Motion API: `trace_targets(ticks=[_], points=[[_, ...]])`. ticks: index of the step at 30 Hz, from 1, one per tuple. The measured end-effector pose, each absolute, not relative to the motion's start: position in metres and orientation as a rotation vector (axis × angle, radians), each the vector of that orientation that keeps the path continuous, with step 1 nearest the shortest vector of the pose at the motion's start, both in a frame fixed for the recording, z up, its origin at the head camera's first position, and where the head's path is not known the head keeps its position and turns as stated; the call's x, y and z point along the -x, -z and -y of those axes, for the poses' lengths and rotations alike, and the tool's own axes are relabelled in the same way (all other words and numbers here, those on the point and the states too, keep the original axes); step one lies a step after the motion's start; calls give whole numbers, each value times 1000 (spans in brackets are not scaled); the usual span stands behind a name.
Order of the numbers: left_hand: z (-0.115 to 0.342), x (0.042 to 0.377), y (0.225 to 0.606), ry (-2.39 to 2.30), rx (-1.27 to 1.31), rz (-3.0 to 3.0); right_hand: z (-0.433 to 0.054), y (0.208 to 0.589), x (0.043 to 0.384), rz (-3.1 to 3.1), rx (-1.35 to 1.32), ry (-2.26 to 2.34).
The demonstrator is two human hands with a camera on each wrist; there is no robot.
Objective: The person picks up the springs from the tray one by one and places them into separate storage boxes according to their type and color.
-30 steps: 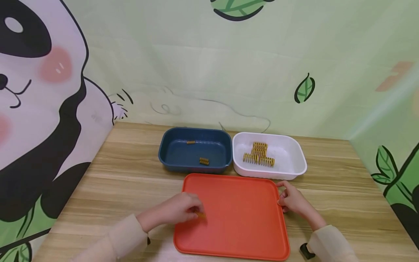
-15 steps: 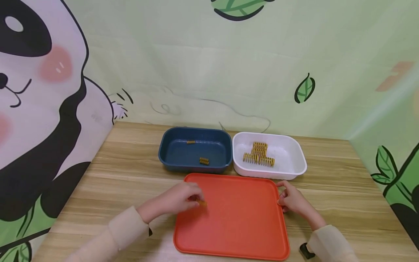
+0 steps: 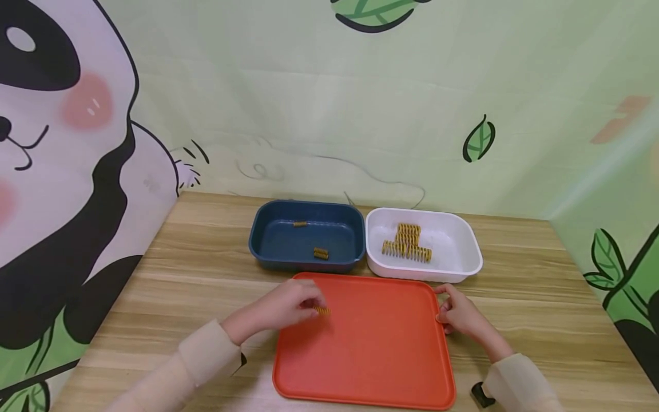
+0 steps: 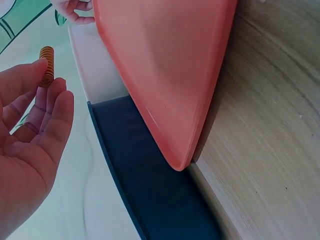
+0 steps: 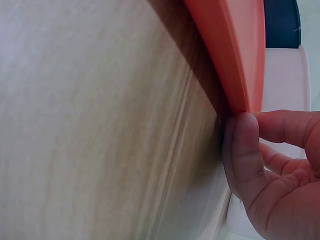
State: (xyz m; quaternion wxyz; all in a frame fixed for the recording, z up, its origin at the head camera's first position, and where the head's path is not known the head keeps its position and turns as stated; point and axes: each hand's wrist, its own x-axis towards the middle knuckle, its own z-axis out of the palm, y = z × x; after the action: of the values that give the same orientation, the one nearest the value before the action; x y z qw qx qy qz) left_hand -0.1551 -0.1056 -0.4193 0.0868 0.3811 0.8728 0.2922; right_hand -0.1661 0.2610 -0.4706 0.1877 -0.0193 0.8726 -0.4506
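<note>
Between thumb and fingertips, my left hand [image 3: 285, 306] pinches a small brass-coloured coil spring [image 4: 48, 66] above the left part of the red tray [image 3: 370, 343]. In the left wrist view the spring sticks out past the thumb. At the tray's far right corner my right hand [image 3: 458, 312] grips the rim, thumb and index finger on either side of the corner. Behind the tray, a dark blue bin [image 3: 288, 254] holds several small springs [image 3: 321, 253]. Beside it, a white bin [image 3: 455, 252] holds several larger, yellowish springs [image 3: 409, 234].
Everything stands on a wood-grain table [image 3: 195, 274]. The two bins sit side by side, close against the tray's far edge. A cloth backdrop [image 3: 288, 114] with panda and leaf drawings rises behind the table and along its sides.
My left hand has moved away from me and slightly right over the tray, carrying the spring. My right hand, the tray, the bins and the springs in them stay in place.
</note>
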Motion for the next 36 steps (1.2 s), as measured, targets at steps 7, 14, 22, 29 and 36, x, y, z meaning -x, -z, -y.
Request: trace_targets(ticks=[7,14,22,29,36], points=[[104,159,417,-914,-1142,-2614,-261,471,166,-2455,36,1261],[104,162,416,-954,-1165,-2634,-262,472,166,-2456,50,1281],[107,169,413,-976,-1132,-2675,-262,472,166,-2450,50,1283],[111,178,411,-1022,-1027,-2708,-262,472,166,-2450,46,1282],[113,184,410,-1032,-984,-2738,-262,473,167,-2464,40,1268]])
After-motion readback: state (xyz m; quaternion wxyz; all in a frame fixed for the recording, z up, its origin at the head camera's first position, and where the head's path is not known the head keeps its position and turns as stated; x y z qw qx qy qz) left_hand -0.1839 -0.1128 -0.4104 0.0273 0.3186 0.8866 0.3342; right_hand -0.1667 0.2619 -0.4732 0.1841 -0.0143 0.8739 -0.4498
